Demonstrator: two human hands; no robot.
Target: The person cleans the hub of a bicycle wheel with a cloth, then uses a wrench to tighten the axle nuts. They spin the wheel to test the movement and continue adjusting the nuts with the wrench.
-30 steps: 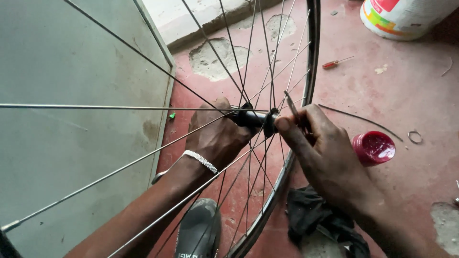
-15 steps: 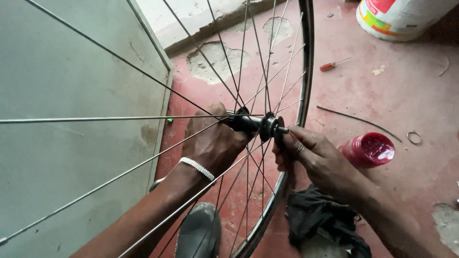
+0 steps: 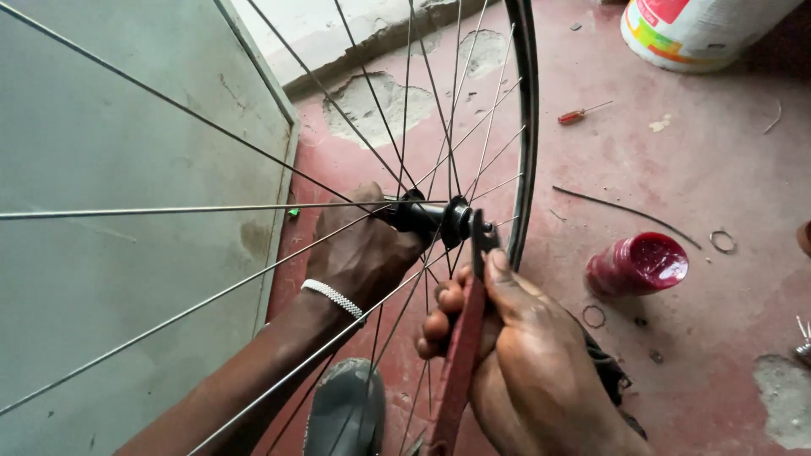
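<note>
Head view, looking down through a bicycle wheel [image 3: 525, 127] stood upright on a red floor [image 3: 726, 169]. Left hand [image 3: 363, 253] reaches between the spokes and wraps the far end of the black hub [image 3: 427, 215], steadying it. Right hand [image 3: 524, 355], just beside and below the hub, is clenched round a flat reddish wrench [image 3: 460, 355] whose head meets the hub's near end. Keeping the wrench square on its flats, with the hub braced firmly, would likely prevent slipping. Right of that hand, a red open jar [image 3: 638, 263] sits on the floor.
</note>
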